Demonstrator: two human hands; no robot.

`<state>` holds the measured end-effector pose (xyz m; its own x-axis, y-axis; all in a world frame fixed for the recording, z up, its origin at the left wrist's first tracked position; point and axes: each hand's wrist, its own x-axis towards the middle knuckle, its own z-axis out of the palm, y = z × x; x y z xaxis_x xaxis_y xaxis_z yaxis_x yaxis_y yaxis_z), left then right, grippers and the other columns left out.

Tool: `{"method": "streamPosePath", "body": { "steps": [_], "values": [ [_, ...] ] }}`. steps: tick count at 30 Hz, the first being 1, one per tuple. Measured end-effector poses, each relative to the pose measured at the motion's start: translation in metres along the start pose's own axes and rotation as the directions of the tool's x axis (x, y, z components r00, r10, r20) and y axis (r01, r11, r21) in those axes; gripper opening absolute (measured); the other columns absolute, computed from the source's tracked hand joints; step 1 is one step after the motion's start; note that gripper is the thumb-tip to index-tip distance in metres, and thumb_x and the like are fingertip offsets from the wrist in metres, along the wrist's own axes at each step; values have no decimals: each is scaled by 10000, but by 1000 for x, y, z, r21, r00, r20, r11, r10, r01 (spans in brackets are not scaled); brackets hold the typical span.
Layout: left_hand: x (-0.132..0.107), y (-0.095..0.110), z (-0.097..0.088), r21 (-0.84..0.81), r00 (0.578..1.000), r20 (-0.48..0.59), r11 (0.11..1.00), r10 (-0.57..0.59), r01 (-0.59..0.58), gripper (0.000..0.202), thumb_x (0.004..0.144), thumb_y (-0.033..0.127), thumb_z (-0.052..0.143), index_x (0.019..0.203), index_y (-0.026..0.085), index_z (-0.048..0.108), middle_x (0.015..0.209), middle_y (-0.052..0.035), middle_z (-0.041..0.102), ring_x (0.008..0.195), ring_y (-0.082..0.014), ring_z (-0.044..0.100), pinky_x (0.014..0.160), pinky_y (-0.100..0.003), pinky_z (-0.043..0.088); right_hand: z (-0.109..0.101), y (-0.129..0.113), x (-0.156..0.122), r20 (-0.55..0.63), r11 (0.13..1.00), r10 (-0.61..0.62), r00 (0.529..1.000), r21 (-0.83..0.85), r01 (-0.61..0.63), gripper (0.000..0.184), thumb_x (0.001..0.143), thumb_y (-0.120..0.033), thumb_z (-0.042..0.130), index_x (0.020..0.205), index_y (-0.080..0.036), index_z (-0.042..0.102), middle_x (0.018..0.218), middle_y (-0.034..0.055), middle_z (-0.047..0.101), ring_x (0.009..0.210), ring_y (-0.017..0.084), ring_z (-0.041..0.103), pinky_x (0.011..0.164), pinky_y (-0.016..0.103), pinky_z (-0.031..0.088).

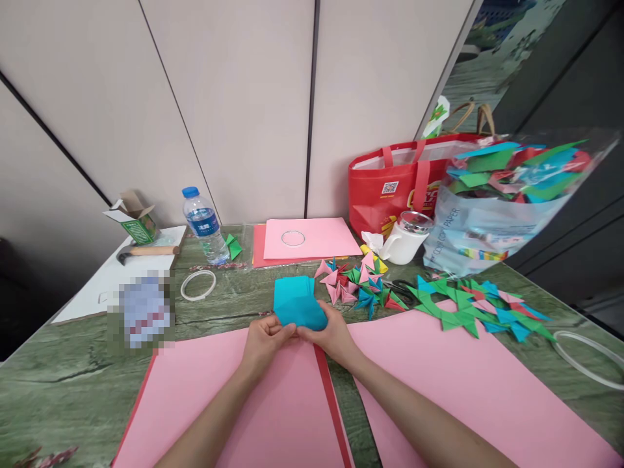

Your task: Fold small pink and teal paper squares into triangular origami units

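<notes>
Between my two hands is a blue sheet of paper [303,313], held low over the pink paper [229,396]. The fingers of my left hand [266,338] are curled, with the thumb at the sheet's near left edge. My right hand [334,333] grips its right side, thumb along the near edge. Just behind it lies a stack of blue paper squares [294,286], partly covered by the held sheet. Folded paper pieces [348,283] in pink, green, blue and red are heaped to the right of the stack. Whether the held sheet has a crease, I cannot tell.
On the right are linked green folded pieces [453,312], a white mug [405,239], a red bag [373,188] and a plastic bag of folded paper [492,227]. To the left stand a water bottle [205,227], a tape roll [198,286] and a hammer [151,250].
</notes>
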<state>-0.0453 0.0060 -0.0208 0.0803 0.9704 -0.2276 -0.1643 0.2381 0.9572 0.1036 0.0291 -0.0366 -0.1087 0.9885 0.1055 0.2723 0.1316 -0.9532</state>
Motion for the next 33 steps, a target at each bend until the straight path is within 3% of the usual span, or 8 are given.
{"method": "streamPosePath", "body": {
  "steps": [5,14,19,23,25,28,30,33],
  "values": [
    [0,1,-1,-34,1000,0,999,-6,6,264,560,328,743,684,118,643,712,-79,722,719,-255,673,777,-412,509,0,5,1,20,1000,-1,1000,15,0,379,562,-213,652,914,-145,530,828,43,606,749,193,558,665,305,463],
    [3,3,-7,-22,1000,1,999,24,-24,272,612,341,705,765,120,660,763,-86,722,737,-254,671,768,-387,503,-2,10,5,177,957,3,984,284,-55,386,596,-113,526,970,-184,466,725,-20,571,633,129,561,557,248,485],
    [1,8,-6,78,997,-7,994,82,-81,293,631,343,686,820,120,670,804,-85,718,766,-253,660,762,-372,503,-4,9,7,151,956,5,988,289,-49,403,604,-199,627,972,-178,465,782,9,591,682,150,565,571,254,471],
    [0,11,-5,132,991,87,985,102,-113,328,662,340,660,899,114,665,792,-84,709,728,-231,650,743,-358,502,-6,9,9,31,936,-9,999,351,-3,244,675,-263,603,846,-191,445,658,-36,519,597,115,526,541,222,424],
    [-1,11,-6,162,987,110,977,121,-138,420,685,333,640,1042,112,616,726,-63,694,691,-210,637,723,-344,496,-6,9,8,-24,938,-39,999,344,45,171,693,-243,579,760,-198,428,601,-57,453,538,98,480,492,200,378],
    [1,9,-8,221,983,25,957,184,-185,650,715,322,607,1293,121,387,539,28,596,576,-145,571,637,-279,478,-5,7,5,23,955,-105,994,281,94,72,707,-208,546,675,-183,486,611,-31,483,549,103,471,488,203,357],
    [2,7,-11,243,971,-40,945,235,-219,754,722,324,593,1359,130,240,460,85,481,488,-98,479,563,-229,441,-3,6,3,77,971,-126,989,212,107,79,717,-193,523,659,-171,572,659,3,563,578,116,492,514,217,368],
    [3,6,-13,236,962,-74,942,264,-240,773,717,334,589,1363,138,213,429,112,361,431,-65,360,510,-202,390,-2,3,0,119,984,-114,986,148,96,144,721,-178,513,711,-176,657,705,24,628,582,124,507,521,226,372]
  ]
}}
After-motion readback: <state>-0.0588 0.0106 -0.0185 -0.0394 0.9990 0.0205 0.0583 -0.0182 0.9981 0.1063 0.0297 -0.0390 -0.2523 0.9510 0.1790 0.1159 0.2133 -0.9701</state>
